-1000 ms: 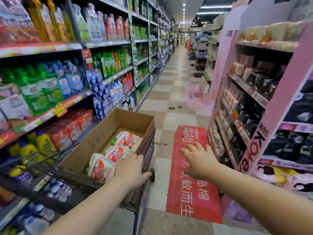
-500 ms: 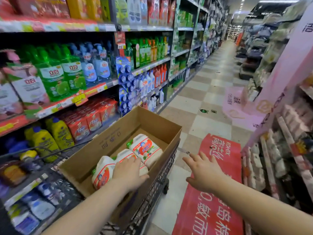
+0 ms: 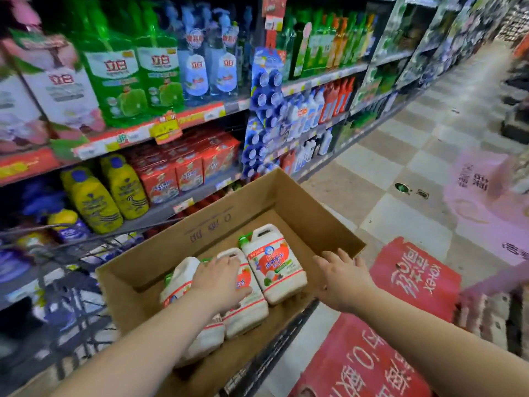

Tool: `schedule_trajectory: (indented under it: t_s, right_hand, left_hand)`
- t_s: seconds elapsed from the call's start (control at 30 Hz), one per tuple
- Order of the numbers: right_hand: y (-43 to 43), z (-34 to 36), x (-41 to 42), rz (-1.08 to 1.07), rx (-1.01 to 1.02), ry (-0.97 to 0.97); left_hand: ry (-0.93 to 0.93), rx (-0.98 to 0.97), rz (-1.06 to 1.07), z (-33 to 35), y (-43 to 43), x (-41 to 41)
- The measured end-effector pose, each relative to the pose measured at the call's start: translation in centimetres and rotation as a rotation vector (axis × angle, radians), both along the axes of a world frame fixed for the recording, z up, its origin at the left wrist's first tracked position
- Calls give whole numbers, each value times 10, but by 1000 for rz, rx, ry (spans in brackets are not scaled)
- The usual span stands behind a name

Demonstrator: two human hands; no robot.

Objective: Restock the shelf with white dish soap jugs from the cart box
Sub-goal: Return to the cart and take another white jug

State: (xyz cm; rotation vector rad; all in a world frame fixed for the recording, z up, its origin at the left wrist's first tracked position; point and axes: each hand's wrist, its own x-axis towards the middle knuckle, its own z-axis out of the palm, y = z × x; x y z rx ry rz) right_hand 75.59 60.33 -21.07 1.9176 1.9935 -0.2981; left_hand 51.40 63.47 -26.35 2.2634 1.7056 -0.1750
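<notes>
Three white dish soap jugs with red labels lie side by side in an open cardboard box point(image 3: 289, 196) on a black wire cart point(image 3: 274, 348). My left hand point(image 3: 220, 279) rests flat on the middle jug point(image 3: 246, 310), fingers spread over its top. The right jug point(image 3: 276, 267) lies uncovered, green cap toward the shelf. The left jug point(image 3: 179, 285) is partly hidden by my forearm. My right hand point(image 3: 340, 277) hovers open over the box's right edge, holding nothing.
Store shelves point(image 3: 200, 114) on the left carry green and blue refill bags, yellow bottles point(image 3: 94, 199) and red cartons point(image 3: 183, 170). A red floor mat point(image 3: 400, 282) lies to the right of the cart. The tiled aisle runs off toward the upper right.
The view has turned left and down toward the box. My left hand slid from the box's near edge onto the middle jug. My right hand came in over the box's right rim.
</notes>
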Motion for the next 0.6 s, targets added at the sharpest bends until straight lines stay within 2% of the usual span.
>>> schedule_trajectory:
  t_s: [0.4,0.5,0.6]
  right_hand:
    - [144,-75,34,106,-245,-4]
    - [177,-102,39,94,-321,33]
    - [200,-136,39,23,-414,106]
  left_hand:
    - [-57,-286,287,-51,60,37]
    - [-117,-380,373,-72,76,55]
    - [-269,-502,532,-97,89,72]
